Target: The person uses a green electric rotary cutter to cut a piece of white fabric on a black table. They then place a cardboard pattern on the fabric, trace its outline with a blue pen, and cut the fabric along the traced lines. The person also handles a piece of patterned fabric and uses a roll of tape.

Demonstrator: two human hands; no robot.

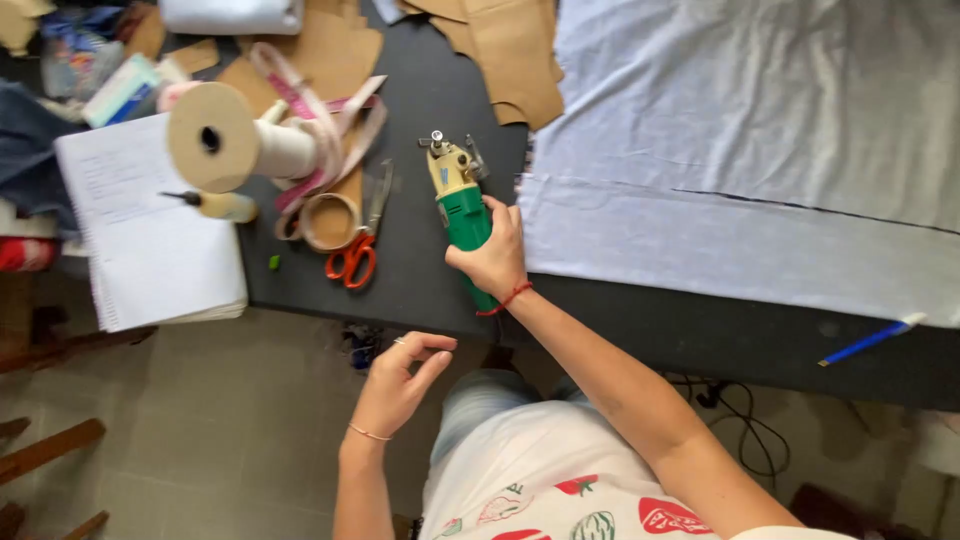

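The green electric cutter [462, 205] stood on the dark table [420, 270], just beside the edge of the pale fabric [720, 230]. The right hand [492, 252] was closed around its body. The left hand [398, 385] hung loosely curled and empty below the table edge. For a clean cut, the grip probably needed to be firm, with the free hand away from the blade.

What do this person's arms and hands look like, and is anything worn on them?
Both arms are bare, with no sleeves over the forearms. The right hand has a thin red string bracelet around the wrist. The left hand has a thin bracelet at the wrist and a small ring on one finger. No gloves.
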